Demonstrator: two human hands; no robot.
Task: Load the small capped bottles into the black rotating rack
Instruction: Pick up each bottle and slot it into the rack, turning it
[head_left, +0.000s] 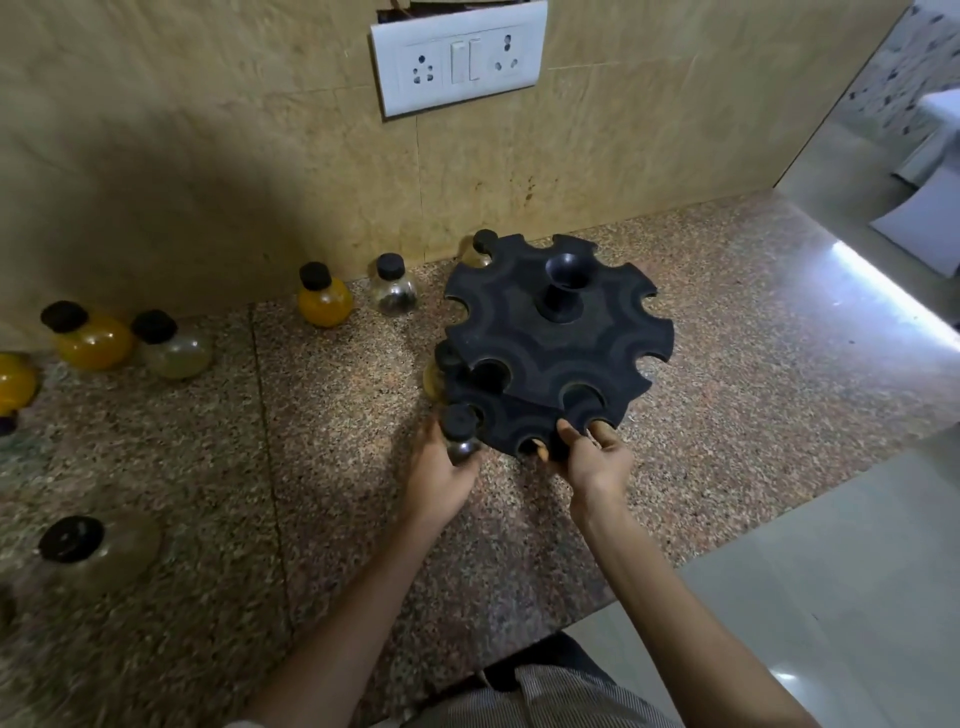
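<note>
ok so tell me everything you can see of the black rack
The black rack is matt, plastic-looking, with two stacked round tiers whose rims are cut into open notches, and a central post ending in a flared cup. It stands on the speckled counter near the wall. The right hand grips the lower tier's front edge; the left hand holds a capped bottle against a lower notch.

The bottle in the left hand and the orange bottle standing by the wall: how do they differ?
The held bottle looks clear, without orange fill; the orange bottle is full of orange-yellow stuff. The held bottle is gripped by the left hand at the black rack's lower tier; the orange bottle stands free on the counter near the wall. Both have black caps and round bodies.
</note>
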